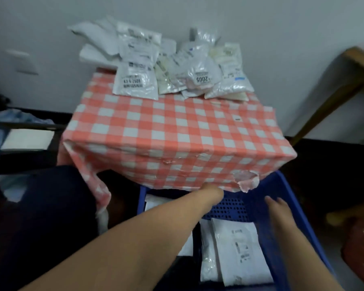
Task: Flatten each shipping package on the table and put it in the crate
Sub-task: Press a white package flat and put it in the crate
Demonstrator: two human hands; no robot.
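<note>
Several white shipping packages [177,68] lie heaped at the far edge of a table under a red-and-white checked cloth [177,133]. Below the table's near edge stands a blue perforated crate [298,206]. Flat white packages [237,248] lie inside it. My left arm reaches forward over the crate, and my left hand [213,193] is mostly hidden at the torn hem of the cloth. My right hand [278,208] hovers over the crate's right side with its fingers stretched out and nothing in it. The view is blurred.
A wooden piece of furniture [334,91] leans at the right by the wall. A reddish perforated basket [359,248] sits on the floor at lower right. A dark stand with a white sheet [27,139] and blue cloth is at the left.
</note>
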